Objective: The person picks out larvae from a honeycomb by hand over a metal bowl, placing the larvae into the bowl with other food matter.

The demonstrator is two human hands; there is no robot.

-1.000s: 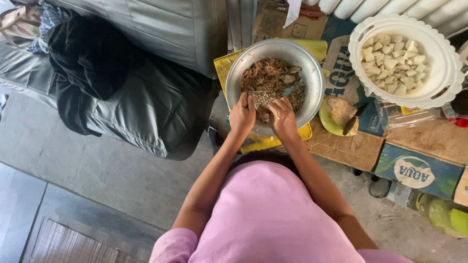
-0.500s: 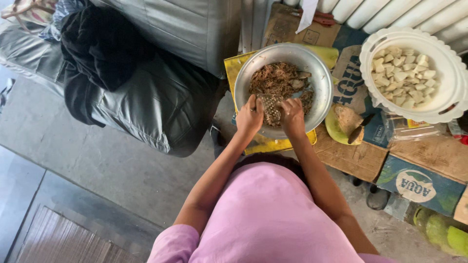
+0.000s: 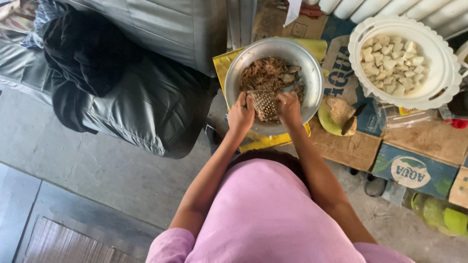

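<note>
A round metal bowl (image 3: 312, 73) holds brown grated shreds (image 3: 263, 73) and a few darker pieces. A small metal grater (image 3: 265, 103) leans inside its near rim. My left hand (image 3: 241, 116) grips the grater's left side. My right hand (image 3: 288, 106) is closed against the grater's right side; whatever it presses there is hidden by the fingers. Both forearms reach forward from my pink shirt.
A white plastic basket (image 3: 441, 92) with several pale cut chunks stands at the right. A green dish with a brown piece and a dark knife (image 3: 349, 122) lies beside the bowl. Flattened cardboard boxes (image 3: 414, 168) cover the floor. A grey padded seat (image 3: 146, 97) with dark cloth sits at left.
The view has shifted slightly, so the bowl sits more central. Both hands stay at the grater on the bowl's near rim, with only small movement.
</note>
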